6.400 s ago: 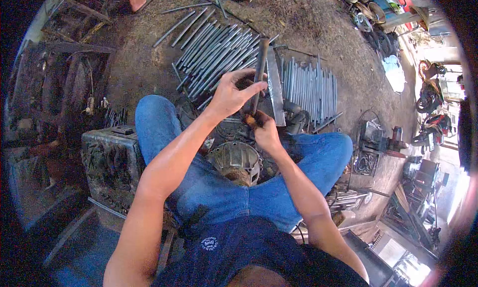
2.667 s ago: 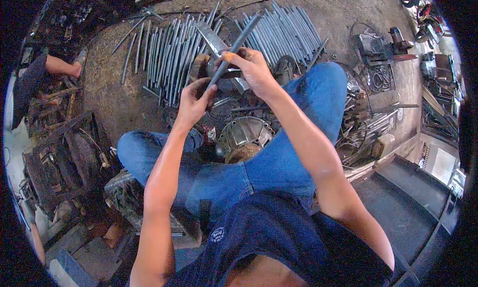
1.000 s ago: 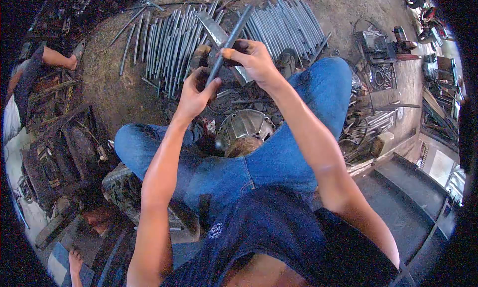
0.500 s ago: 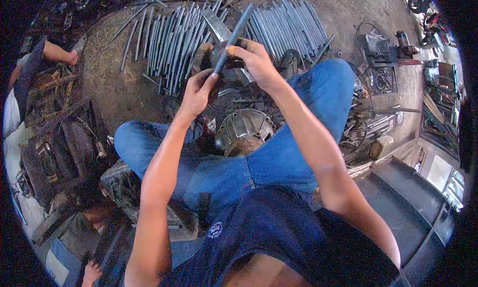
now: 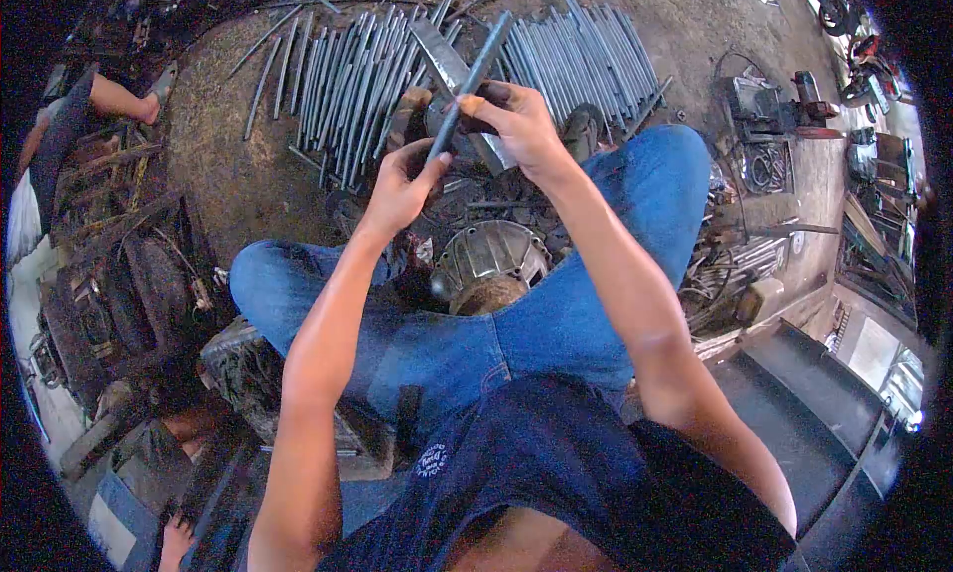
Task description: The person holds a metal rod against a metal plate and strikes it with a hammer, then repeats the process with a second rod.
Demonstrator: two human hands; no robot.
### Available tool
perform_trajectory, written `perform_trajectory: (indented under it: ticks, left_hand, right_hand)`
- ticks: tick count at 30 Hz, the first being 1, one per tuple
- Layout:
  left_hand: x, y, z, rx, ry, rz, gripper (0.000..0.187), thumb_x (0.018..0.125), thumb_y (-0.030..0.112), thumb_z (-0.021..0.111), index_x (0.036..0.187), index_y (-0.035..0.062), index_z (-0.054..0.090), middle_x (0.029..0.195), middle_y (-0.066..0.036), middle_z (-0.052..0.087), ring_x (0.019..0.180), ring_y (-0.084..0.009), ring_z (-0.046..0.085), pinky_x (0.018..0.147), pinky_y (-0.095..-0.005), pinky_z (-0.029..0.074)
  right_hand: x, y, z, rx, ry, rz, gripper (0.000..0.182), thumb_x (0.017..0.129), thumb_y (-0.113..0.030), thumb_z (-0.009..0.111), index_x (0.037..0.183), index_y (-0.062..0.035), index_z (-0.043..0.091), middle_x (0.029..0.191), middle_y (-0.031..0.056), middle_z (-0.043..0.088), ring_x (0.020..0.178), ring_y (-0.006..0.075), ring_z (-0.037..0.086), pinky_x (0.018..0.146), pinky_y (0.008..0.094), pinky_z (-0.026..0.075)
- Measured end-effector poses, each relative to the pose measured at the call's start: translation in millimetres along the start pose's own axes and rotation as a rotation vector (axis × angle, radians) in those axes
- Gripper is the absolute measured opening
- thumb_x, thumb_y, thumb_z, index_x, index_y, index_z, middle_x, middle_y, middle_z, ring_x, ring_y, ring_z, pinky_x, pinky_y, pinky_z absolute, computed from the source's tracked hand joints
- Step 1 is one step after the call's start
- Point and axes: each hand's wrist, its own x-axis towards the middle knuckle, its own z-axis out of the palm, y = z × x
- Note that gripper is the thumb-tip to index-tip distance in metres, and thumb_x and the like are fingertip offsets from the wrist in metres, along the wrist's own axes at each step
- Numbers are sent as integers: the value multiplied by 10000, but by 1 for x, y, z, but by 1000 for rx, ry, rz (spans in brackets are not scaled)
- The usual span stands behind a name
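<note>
A grey metal rod (image 5: 483, 61) slants up and to the right between my hands. My left hand (image 5: 405, 187) is closed round its lower end. Higher up, the fingers of my right hand (image 5: 516, 124) pinch the rod near its middle; the fingertips are dark with grime. Behind the rod lies a flat metal bar (image 5: 439, 52), tilted the other way and partly covered by my right hand. Below my hands, between my legs, sits a round metal housing (image 5: 488, 252) with a ribbed rim.
Many metal rods lie in a left pile (image 5: 342, 86) and a right pile (image 5: 586, 61) on the floor. A machine with a motor (image 5: 769, 101) stands at right, near more short rods (image 5: 745, 259). Another person's leg (image 5: 119, 98) shows at far left.
The view has shifted slightly. My hands keep their hold on the rod, which stays at nearly the same slant; my left fingers look slightly shifted on its lower end.
</note>
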Motion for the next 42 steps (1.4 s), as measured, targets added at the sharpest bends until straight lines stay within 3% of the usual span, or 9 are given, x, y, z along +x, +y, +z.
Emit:
perform_trajectory:
  ticks: [6, 8, 15, 18, 20, 26, 33, 35, 42]
  left_hand:
    - [-2, 0, 3, 19, 35, 54, 276, 902, 192, 624, 1033, -51, 610, 802, 1, 609, 717, -67, 515, 637, -235, 432]
    - [-1, -4, 0, -7, -53, -40, 315, 907, 185, 629, 1140, -26, 605, 985, -38, 652, 886, -94, 568, 808, -240, 456]
    - [-2, -10, 2, -71, -88, 24, 343, 927, 203, 601, 1187, -18, 572, 1013, -23, 628, 929, -84, 547, 830, -238, 438]
    - [-3, -4, 1, -77, -75, -35, 368, 925, 216, 603, 1201, -24, 558, 1013, -20, 618, 940, -86, 541, 833, -237, 434]
    - [-5, 1, 0, -206, -95, -88, 373, 924, 219, 602, 1199, -30, 558, 1030, -31, 623, 952, -98, 545, 847, -241, 429]
    - [-6, 7, 0, -94, -65, -82, 390, 917, 246, 609, 1180, -40, 572, 1054, -55, 633, 966, -115, 555, 859, -246, 430]
    - [-6, 10, 1, -131, -68, -93, 368, 912, 233, 615, 1158, -39, 587, 1034, -46, 634, 932, -111, 563, 835, -244, 439]
    - [-4, 1, 2, -62, -62, 18, 320, 925, 205, 587, 1126, -44, 591, 922, -11, 628, 815, -70, 533, 718, -230, 445]
    - [-7, 8, 7, -21, 30, 85, 258, 911, 172, 604, 1039, -52, 590, 823, -12, 609, 773, -72, 519, 680, -234, 432]
  right_hand:
    - [-2, 1, 1, -21, 24, -52, 222, 839, -134, 689, 965, 47, 659, 904, 64, 666, 808, 110, 604, 759, 252, 488]
    - [-8, -11, 5, -16, 10, -33, 220, 837, -145, 698, 957, 34, 652, 883, 42, 656, 797, 100, 592, 734, 248, 477]
    - [-5, 1, 7, 13, -22, -31, 236, 851, -157, 686, 1002, 16, 626, 909, 15, 630, 835, 85, 565, 767, 244, 455]
    - [-3, 4, 6, -135, 33, -125, 248, 872, -167, 637, 1039, 16, 653, 969, 38, 667, 867, 88, 585, 810, 253, 462]
    - [-6, -5, 9, 99, -2, 50, 220, 887, -155, 616, 1014, 24, 625, 932, 43, 647, 873, 109, 586, 830, 260, 455]
    - [-1, 7, 0, 87, -11, 28, 218, 890, -118, 590, 1024, 50, 630, 955, 78, 666, 872, 135, 617, 833, 275, 484]
    - [-4, 0, -3, 62, 8, 18, 229, 877, -110, 618, 1024, 63, 639, 938, 76, 672, 855, 125, 625, 789, 256, 505]
    - [-6, -3, -3, 73, 13, 41, 235, 862, -113, 642, 1017, 63, 640, 936, 75, 670, 834, 119, 624, 771, 247, 509]
    - [-4, -1, -5, -2, 57, -2, 317, 810, -170, 718, 1012, 60, 635, 899, 65, 662, 795, 114, 616, 720, 259, 511]
